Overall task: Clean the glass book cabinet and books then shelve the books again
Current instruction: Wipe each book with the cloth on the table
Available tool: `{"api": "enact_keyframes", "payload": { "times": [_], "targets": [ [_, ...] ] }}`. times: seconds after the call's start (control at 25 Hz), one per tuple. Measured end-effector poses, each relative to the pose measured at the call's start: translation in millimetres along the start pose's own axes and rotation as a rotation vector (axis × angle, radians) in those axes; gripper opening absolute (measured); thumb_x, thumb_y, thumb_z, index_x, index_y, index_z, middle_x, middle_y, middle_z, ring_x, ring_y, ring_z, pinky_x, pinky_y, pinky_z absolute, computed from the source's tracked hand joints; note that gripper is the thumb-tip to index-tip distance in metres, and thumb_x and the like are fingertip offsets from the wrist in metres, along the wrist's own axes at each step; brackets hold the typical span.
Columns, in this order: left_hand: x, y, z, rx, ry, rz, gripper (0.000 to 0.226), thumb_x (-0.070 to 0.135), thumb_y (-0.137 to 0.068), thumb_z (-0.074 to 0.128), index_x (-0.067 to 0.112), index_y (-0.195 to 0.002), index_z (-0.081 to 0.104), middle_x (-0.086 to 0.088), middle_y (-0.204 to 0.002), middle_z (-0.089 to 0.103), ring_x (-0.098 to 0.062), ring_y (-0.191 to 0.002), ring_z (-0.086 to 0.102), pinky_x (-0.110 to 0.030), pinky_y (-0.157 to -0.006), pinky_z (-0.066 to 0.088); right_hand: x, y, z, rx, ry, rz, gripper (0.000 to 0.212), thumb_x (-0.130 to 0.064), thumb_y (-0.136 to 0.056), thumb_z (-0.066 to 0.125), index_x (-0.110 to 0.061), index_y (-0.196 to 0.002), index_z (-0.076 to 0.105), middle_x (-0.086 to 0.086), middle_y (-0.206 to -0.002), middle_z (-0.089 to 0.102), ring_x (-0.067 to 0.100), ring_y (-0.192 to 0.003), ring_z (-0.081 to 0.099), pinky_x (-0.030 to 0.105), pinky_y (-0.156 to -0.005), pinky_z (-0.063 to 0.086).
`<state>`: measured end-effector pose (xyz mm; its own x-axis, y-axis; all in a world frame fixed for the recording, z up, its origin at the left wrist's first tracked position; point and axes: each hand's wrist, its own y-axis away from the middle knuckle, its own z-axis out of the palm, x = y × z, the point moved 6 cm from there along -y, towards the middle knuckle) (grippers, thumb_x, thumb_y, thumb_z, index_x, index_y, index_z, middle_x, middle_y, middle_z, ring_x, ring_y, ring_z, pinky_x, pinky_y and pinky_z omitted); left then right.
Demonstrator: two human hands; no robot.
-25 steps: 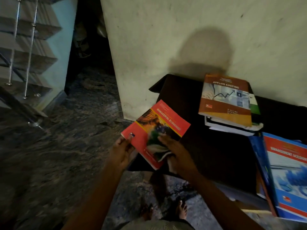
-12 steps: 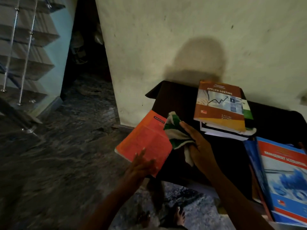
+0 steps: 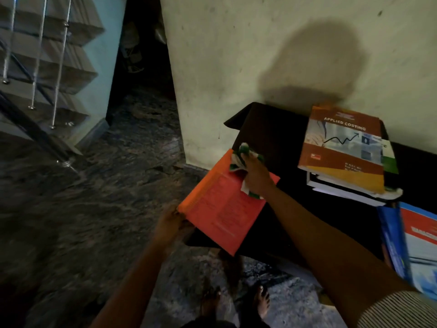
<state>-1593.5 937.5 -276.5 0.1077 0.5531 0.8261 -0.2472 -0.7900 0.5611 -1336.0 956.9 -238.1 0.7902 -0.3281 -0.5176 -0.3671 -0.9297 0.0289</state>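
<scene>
1. Orange book (image 3: 222, 209): a paperback, cover of small print facing up, held tilted over the near-left edge of a dark table (image 3: 272, 129). Part of it hangs out above the floor (image 3: 94, 209). Whether it touches the tabletop cannot be told.
2. Left hand (image 3: 171, 221): grips the book's near-left corner, fingers curled round the edge. The hand is blurred and finer detail is lost.
3. Right hand (image 3: 256, 176): fingers bunched around a green-and-white cloth (image 3: 238, 159), pressing it onto the far corner of the orange cover. Cloth ends stick out beyond the fingertips and under the wrist.
4. Striped sleeve (image 3: 399, 308) shows at the lower right, on the right arm.
5. "Applied Costing" book (image 3: 343, 147): lies flat at the back of the table near the wall (image 3: 236, 55), on top of a small stack. A white book (image 3: 331, 188) juts out below it, and a green-and-white cover edge shows on its right side.
6. Blue book (image 3: 416, 237): at the right edge of the view, with a red and white cover panel, cut off by the frame. Well apart from the orange book.
7. Two bare feet (image 3: 262, 301) stand on the dark mottled floor below the table's edge.
8. Staircase (image 3: 59, 55) with thin metal railing posts rises at the upper left, and a dark gap lies between it and the wall.
</scene>
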Motion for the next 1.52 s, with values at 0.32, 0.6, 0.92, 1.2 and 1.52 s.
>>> {"api": "enact_keyframes", "payload": {
  "times": [0.32, 0.6, 0.92, 1.2, 1.52],
  "targets": [
    [-5, -2, -6, -0.143, 0.198, -0.061, 0.024, 0.002, -0.096, 0.037, 0.009, -0.104, 0.059, -0.005, -0.084, 0.073, -0.016, -0.069, 0.070, -0.029, -0.063, 0.059, -88, 102, 81, -0.065, 0.076, -0.543, 0.045, -0.029, -0.084, 0.042, -0.025, -0.126, 0.057, 0.011, -0.126, 0.060, 0.026, -0.113, 0.058, 0.033, -0.086, 0.048],
    [-7, 1, -5, -0.103, 0.264, -0.078, 0.022, 0.001, -0.099, 0.035, 0.007, -0.103, 0.055, -0.013, -0.092, 0.066, -0.018, -0.067, 0.070, -0.027, -0.055, 0.057, 2, 49, -13, 0.032, -0.180, -0.101, 0.034, -0.010, -0.099, 0.039, -0.002, -0.130, 0.049, 0.019, -0.126, 0.054, 0.020, -0.111, 0.052, 0.025, -0.099, 0.039],
    [-6, 6, 0, -0.093, 0.302, -0.059, 0.021, 0.003, -0.098, 0.034, 0.009, -0.100, 0.054, -0.002, -0.072, 0.072, -0.015, -0.061, 0.069, -0.025, -0.055, 0.057, -46, 140, 52, 0.032, 0.078, -0.362, 0.049, -0.025, -0.078, 0.041, -0.025, -0.126, 0.049, 0.000, -0.125, 0.061, 0.013, -0.115, 0.049, 0.024, -0.087, 0.038],
    [24, 47, 18, -0.066, 0.267, 0.147, 0.024, -0.001, -0.094, 0.044, 0.014, -0.100, 0.062, 0.003, -0.074, 0.072, -0.011, -0.067, 0.068, -0.020, -0.057, 0.056, -44, 172, -1, -0.028, -0.341, -0.321, 0.051, -0.015, -0.083, 0.039, -0.002, -0.131, 0.048, 0.002, -0.139, 0.042, 0.003, -0.127, 0.037, 0.024, -0.109, 0.028],
    [112, 169, 68, 0.072, 0.183, 0.685, 0.031, 0.013, -0.088, 0.060, 0.015, -0.119, 0.062, -0.003, -0.106, 0.070, -0.011, -0.095, 0.068, -0.028, -0.080, 0.057, -25, 210, -191, 0.292, -0.449, -0.216, 0.062, 0.018, -0.084, 0.046, -0.025, -0.128, 0.042, -0.020, -0.112, 0.049, -0.025, -0.098, 0.045, -0.007, -0.082, 0.032]
  ]
}}
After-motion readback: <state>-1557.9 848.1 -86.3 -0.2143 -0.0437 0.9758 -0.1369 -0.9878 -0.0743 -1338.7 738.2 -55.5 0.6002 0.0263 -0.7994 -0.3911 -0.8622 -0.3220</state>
